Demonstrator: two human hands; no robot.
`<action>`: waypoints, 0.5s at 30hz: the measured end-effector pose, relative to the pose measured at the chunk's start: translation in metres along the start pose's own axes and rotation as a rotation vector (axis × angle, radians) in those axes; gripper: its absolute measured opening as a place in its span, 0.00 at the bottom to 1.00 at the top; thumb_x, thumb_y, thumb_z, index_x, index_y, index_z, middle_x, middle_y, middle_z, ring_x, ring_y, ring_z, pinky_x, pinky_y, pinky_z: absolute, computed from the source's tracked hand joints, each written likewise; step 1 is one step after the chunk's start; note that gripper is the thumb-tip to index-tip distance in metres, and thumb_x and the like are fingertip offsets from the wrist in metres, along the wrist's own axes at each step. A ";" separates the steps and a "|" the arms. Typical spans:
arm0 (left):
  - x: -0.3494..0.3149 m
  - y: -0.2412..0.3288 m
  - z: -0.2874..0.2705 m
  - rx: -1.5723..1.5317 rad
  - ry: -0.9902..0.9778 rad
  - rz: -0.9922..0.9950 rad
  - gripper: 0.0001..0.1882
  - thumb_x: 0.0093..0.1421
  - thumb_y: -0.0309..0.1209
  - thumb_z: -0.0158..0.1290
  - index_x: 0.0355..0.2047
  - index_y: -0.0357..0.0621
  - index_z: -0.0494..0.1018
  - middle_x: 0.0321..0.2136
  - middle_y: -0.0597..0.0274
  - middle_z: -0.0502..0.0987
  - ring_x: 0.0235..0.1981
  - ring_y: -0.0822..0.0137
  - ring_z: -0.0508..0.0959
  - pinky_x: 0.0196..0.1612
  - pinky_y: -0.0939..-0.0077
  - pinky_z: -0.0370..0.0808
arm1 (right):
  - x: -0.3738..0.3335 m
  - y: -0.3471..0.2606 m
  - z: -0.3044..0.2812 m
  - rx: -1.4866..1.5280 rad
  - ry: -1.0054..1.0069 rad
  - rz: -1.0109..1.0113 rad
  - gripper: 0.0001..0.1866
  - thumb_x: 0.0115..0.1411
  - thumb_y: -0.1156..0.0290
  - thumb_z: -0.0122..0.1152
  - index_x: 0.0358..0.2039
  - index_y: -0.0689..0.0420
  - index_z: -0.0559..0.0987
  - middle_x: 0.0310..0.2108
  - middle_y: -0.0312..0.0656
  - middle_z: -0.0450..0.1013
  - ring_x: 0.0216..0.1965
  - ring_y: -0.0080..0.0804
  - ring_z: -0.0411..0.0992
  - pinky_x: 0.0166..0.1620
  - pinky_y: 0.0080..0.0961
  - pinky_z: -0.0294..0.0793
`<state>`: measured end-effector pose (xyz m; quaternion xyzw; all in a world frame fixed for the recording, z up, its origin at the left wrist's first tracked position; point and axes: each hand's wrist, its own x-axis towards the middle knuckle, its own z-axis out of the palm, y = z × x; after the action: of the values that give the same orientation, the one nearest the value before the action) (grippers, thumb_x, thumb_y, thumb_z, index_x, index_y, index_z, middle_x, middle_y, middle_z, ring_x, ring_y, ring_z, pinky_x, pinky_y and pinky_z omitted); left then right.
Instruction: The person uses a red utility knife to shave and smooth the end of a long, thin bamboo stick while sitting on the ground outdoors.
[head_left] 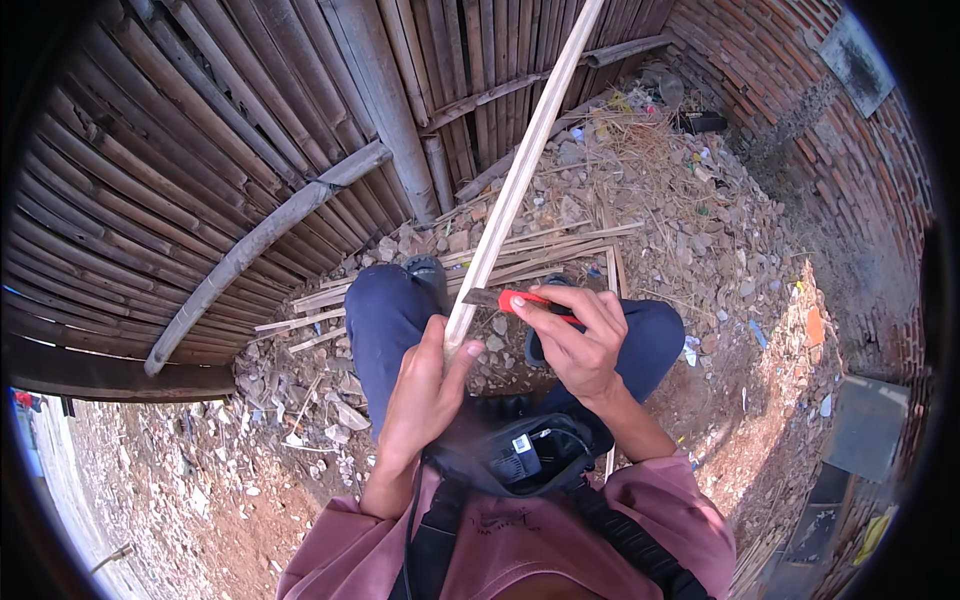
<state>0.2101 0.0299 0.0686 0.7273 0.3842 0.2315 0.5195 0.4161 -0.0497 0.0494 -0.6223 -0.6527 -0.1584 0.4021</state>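
A long, narrow, straight-sided strip of pale split wood or bamboo [515,185], its face streaked with lengthwise grain, slants from the person's lap up past the top of the view. The left hand [420,390] is wrapped around its lower end, the thumb on the right side. The right hand [582,345] pinches a small knife with a smooth red handle [509,301] between thumb and fingers; its flat, dark blade lies across the strip just above the left hand.

Beyond the feet, more pale, thin strips [530,262] lie in a loose, criss-crossed heap on rough ground of broken stone, dry straw and dusty soil [700,265]. Round, weathered grey-brown bamboo canes form a ribbed wall [250,110], braced by a thick pole [270,230]; coarse red brickwork [790,105] rises on the right.

The strip passes above the gap between two knees in dark blue cloth [385,310] — the left knee close by the left hand, the right one beside the right wrist. The brickwork stands well apart from the knife — but whether the strip's far end meets anything cannot be told.
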 end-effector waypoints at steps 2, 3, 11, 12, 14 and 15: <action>0.002 0.001 0.000 0.013 -0.007 -0.007 0.13 0.75 0.33 0.55 0.44 0.34 0.67 0.25 0.43 0.78 0.26 0.47 0.80 0.33 0.58 0.74 | 0.007 0.001 -0.003 -0.052 -0.004 -0.039 0.20 0.49 0.76 0.73 0.43 0.40 0.91 0.41 0.32 0.83 0.38 0.29 0.80 0.39 0.27 0.63; 0.003 0.002 0.000 0.012 -0.006 -0.007 0.13 0.75 0.33 0.54 0.43 0.34 0.67 0.25 0.43 0.78 0.26 0.47 0.80 0.32 0.58 0.74 | 0.008 0.002 -0.001 -0.062 0.010 -0.057 0.21 0.49 0.75 0.73 0.44 0.39 0.91 0.42 0.31 0.82 0.39 0.28 0.79 0.39 0.28 0.62; 0.006 -0.006 0.002 -0.027 -0.039 0.002 0.14 0.75 0.35 0.53 0.44 0.33 0.68 0.23 0.44 0.76 0.25 0.46 0.79 0.32 0.57 0.73 | 0.003 0.015 0.008 -0.106 0.008 -0.138 0.20 0.49 0.68 0.73 0.45 0.35 0.91 0.42 0.28 0.79 0.37 0.24 0.77 0.40 0.30 0.59; 0.006 -0.008 0.003 -0.017 -0.045 -0.020 0.15 0.75 0.36 0.53 0.44 0.33 0.68 0.23 0.44 0.76 0.26 0.45 0.79 0.32 0.57 0.73 | 0.002 0.018 0.007 -0.115 0.001 -0.144 0.20 0.50 0.69 0.73 0.44 0.36 0.91 0.42 0.28 0.80 0.37 0.24 0.77 0.39 0.30 0.59; 0.004 -0.012 0.001 0.008 -0.054 -0.067 0.16 0.75 0.37 0.53 0.45 0.32 0.68 0.24 0.44 0.76 0.26 0.45 0.79 0.33 0.57 0.73 | -0.002 0.027 0.005 -0.126 -0.013 -0.156 0.18 0.51 0.69 0.72 0.43 0.38 0.91 0.42 0.29 0.80 0.37 0.24 0.77 0.39 0.30 0.59; 0.000 -0.012 -0.003 -0.001 -0.025 -0.082 0.16 0.75 0.37 0.54 0.45 0.32 0.68 0.24 0.44 0.76 0.26 0.46 0.79 0.33 0.57 0.73 | -0.004 0.040 0.005 -0.167 -0.061 -0.093 0.17 0.52 0.70 0.72 0.43 0.40 0.91 0.42 0.30 0.80 0.38 0.25 0.77 0.40 0.30 0.59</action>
<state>0.2041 0.0337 0.0586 0.7136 0.4069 0.2012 0.5336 0.4514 -0.0416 0.0314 -0.6271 -0.6775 -0.2114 0.3210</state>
